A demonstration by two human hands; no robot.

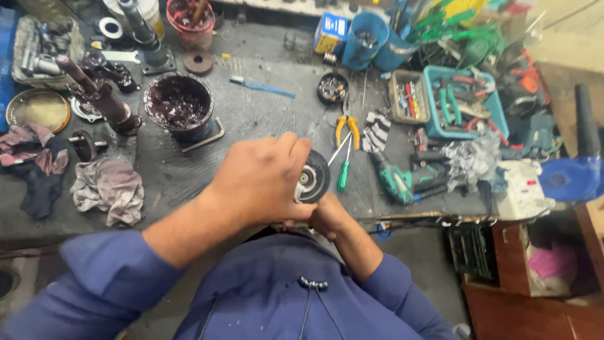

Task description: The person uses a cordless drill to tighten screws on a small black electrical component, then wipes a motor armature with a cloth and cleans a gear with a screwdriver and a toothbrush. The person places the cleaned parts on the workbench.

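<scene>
Hands meet over our bench (251,113): left hand (261,179) grips a black disc (314,176) from above, right hand (327,217) holds it below.

One package: small rectangular box (331,34), blue with yellow and white faces, standing at the back of the workbench (264,113) just left of the blue cup (365,39). No signs or screens in view.

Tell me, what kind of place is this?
Most likely a repair workshop. The worn bench holds a tub of dark grease, a teal tray of pliers and a green drill, while both hands hold a round black part.
</scene>
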